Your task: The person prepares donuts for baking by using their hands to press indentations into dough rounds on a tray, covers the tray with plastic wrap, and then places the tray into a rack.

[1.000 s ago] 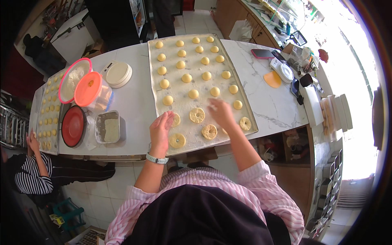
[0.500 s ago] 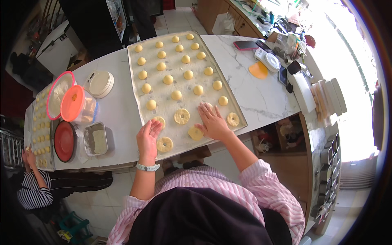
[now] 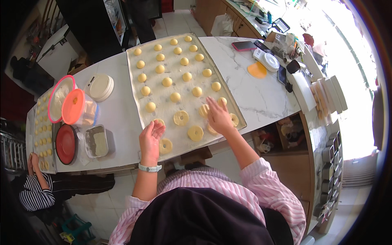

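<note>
A large baking tray point(image 3: 137, 98) lies on the marble table, set with rows of pale yellow dough balls point(image 3: 175, 97). Along its near side are flattened dough rings with a dent or hole in the middle, such as one ring point(image 3: 181, 118) and another ring point(image 3: 195, 133). My right hand point(image 3: 220, 118) stretches its fingers beside a flattened dough piece point(image 3: 203, 110), fingertips near the dough ball point(image 3: 221, 101); it partly covers another ring. My left hand point(image 3: 150, 141) hovers over the near left corner, fingers extended and slightly curled, holding nothing and partly hiding a dough ring.
Left of the tray stand a metal tin point(image 3: 98, 141), a red round dish point(image 3: 65, 143), an orange-lidded tub point(image 3: 74, 107) and stacked pale lids point(image 3: 100, 87). A co-worker's hands point(image 3: 33, 163) are at another tray on the far left. Phones, a scale point(image 3: 269, 61) and an orange scraper point(image 3: 257, 70) lie right.
My right hand has shifted to the right, uncovering a flattened dough piece and the ring nearer me. My left hand stays almost in place.
</note>
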{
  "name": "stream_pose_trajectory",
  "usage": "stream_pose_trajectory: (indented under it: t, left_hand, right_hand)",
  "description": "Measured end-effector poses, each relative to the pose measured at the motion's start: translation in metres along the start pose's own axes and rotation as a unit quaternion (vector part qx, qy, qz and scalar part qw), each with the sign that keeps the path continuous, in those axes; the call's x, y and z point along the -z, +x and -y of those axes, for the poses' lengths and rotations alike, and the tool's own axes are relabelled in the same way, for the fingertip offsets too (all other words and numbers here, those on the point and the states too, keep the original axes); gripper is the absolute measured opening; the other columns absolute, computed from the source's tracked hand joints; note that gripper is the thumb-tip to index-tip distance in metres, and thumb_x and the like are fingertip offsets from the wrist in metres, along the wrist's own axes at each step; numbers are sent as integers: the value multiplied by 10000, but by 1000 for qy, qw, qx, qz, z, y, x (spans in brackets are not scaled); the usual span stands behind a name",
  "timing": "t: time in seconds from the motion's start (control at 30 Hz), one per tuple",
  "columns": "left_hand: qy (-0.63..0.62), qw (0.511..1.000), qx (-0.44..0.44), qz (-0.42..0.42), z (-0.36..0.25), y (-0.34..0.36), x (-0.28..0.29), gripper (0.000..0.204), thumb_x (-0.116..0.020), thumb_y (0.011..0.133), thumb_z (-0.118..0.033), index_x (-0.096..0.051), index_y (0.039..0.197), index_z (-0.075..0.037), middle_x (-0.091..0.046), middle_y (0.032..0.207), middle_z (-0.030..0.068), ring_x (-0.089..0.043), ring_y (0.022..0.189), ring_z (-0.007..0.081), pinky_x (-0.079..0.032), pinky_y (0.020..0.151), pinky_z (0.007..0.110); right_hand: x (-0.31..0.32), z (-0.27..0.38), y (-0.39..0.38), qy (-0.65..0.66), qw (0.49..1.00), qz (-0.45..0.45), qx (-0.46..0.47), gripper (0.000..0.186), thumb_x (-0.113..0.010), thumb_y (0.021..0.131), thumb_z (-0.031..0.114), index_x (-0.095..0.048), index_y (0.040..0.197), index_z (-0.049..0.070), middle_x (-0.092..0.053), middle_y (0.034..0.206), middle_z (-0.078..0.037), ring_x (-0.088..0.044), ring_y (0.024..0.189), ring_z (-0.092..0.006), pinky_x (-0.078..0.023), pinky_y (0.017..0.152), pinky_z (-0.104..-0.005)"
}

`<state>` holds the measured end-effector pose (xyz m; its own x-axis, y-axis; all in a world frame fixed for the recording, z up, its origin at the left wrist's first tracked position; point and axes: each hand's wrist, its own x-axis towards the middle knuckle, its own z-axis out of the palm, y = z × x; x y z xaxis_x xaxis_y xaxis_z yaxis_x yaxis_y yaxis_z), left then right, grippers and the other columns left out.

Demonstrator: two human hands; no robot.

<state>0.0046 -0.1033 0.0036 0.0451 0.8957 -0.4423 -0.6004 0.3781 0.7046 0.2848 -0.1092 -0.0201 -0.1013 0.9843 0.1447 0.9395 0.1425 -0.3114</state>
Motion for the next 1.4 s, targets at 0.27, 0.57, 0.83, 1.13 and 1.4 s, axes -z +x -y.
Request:
stream_pose_trajectory:
  t: [0.27, 0.57, 0.83, 1.13, 1.4]
  left_hand:
    - [-15, 1000, 8, -2, 4, 3, 5, 234, -575, 877, -185, -594, 995, 15, -620, 872, 100, -609, 847, 246, -490, 842, 368]
    - [-5, 999, 33, 33, 17, 4, -2, 232, -587, 873, -185, -596, 985, 17, -626, 888, 109, -618, 826, 232, -507, 811, 341]
    - [34, 976, 162, 141, 54, -10, -58, 260, -620, 873, -229, -605, 943, 21, -629, 884, 94, -615, 851, 187, -502, 813, 307]
    - [32, 985, 38, 165, 75, -6, -56, 261, -639, 864, -179, -599, 1018, 28, -628, 955, 68, -577, 866, 106, -470, 767, 257]
    - [80, 964, -9, 253, 42, -6, -65, 273, -582, 903, -190, -578, 1078, 19, -627, 1009, 66, -572, 963, 127, -436, 886, 274]
  right_hand:
    - [17, 0, 0, -46, 998, -47, 6, 219, -538, 783, 73, -668, 928, 173, -502, 1115, -5, -439, 1097, -205, -291, 934, -422]
    - [19, 13, -1, -69, 998, -3, -1, 162, -576, 811, 177, -628, 958, 134, -416, 1217, -42, -334, 1185, -225, -244, 923, -481]
    - [10, 23, -4, 38, 998, 47, -10, 303, -599, 815, 247, -559, 1025, 33, -401, 1218, -91, -328, 1211, -262, -257, 959, -473]
    - [34, 95, -46, -8, 994, -107, 13, 352, -603, 805, 247, -539, 1091, 51, -391, 1295, -116, -345, 1225, -293, -252, 964, -438]
    - [52, 101, -44, 141, 980, -136, 30, 319, -592, 843, 186, -512, 1122, 52, -380, 1352, -165, -378, 1237, -316, -309, 988, -454]
